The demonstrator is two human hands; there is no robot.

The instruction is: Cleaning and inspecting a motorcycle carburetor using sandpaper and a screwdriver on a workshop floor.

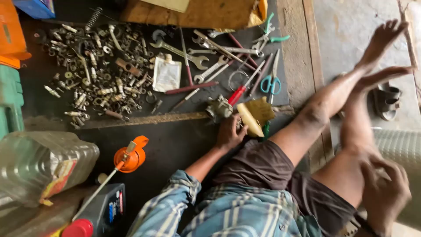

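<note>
Head view
Left hand (pixel 230 131): rests palm down on the dark mat, fingers curled by a small grey metal carburettor (pixel 218 108); fingertips near it, but I cannot tell whether they grasp it.
Right hand (pixel 386 193): blurred at the lower right, lying on the person's own bare leg (pixel 351 171); fingers bent, nothing seen in them.
Carburettor: sits at the mat's near edge, just beside a red-handled screwdriver (pixel 239 94) and a yellow brush (pixel 251 119) with a worn cloth.
Edges: the mat (pixel 175 145) ends at a wooden strip (pixel 131 119) running left to right; a concrete kerb (pixel 294 48) bounds the tools on the right.
Open room: a bare patch of mat lies between the strip and the plaid shirt (pixel 210 210); the legs stretch across the kerb toward pale floor.
Containers: a clear plastic jug (pixel 44 166) lies at the left, contents unclear; a dark oil bottle (pixel 103 210) with a red cap stands at the bottom; an orange oiler (pixel 130 154) with a thin spout lies between them.
Loose parts: a heap of nuts and bolts (pixel 96 74), dull and greasy, spreads over the upper left.
Tools: steel spanners (pixel 188 55), blue-handled scissors (pixel 272 81) and green pliers (pixel 269 35) lie crowded along the top.
Pouch: a flat pale packet (pixel 166 74) lies among them.
Sandal: a grey sandal (pixel 386 101) sits beyond the feet.
</note>
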